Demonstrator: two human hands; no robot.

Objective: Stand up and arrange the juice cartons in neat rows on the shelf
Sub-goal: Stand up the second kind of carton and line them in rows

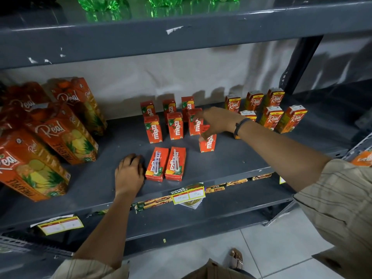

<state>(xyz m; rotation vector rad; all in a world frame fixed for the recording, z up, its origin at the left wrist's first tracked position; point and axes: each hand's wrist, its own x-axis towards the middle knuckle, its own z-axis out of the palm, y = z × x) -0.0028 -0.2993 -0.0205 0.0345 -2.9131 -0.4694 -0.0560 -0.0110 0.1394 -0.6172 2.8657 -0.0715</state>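
Small orange Maaza juice cartons stand in two rows [174,125] at the middle of the grey shelf [104,178]. Another Maaza carton [208,143] stands upright in front of them, and my right hand [215,122] is shut on its top. Two Maaza cartons [165,167] lie flat side by side near the shelf's front edge. My left hand [129,172] rests palm down on the shelf just left of them, touching the nearer one and holding nothing.
Large Real pineapple cartons [52,135] stand at the left. Small Real cartons [271,111] stand in rows at the right, behind my right arm. Green bottles [104,3] sit on the shelf above. Price tags [188,195] hang on the front edge. Snack packets show on the lower shelf.
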